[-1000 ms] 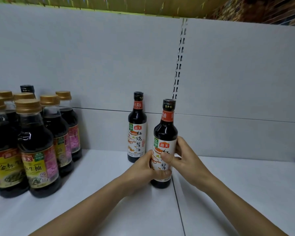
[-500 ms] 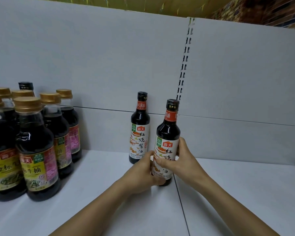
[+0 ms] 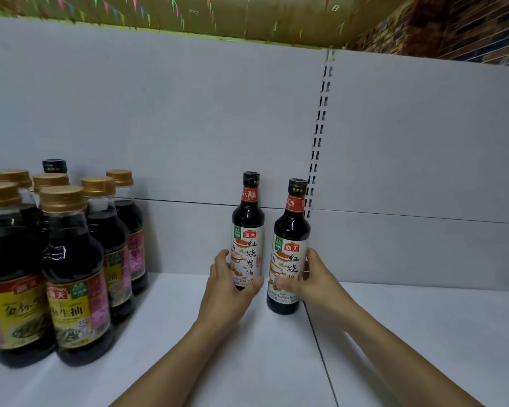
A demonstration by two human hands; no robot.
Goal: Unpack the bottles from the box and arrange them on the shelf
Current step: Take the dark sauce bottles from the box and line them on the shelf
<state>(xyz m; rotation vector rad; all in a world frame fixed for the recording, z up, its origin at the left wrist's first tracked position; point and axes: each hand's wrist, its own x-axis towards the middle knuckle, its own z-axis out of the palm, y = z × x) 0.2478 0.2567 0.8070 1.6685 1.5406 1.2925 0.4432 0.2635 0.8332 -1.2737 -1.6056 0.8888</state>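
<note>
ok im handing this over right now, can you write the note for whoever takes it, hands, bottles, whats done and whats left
Hands: the left hand grips the rear black-capped bottle low on its label and hides its base. The right hand grips the front black-capped bottle, which stands upright on the shelf.
Things: the two bottles are side by side with a small gap, labels facing out. The gold-capped bottles are clustered at far left.
Done: both black-capped bottles are up on the shelf.
Left: release them, then fetch more. The box is out of view, so the number remaining is unknown.
</note>
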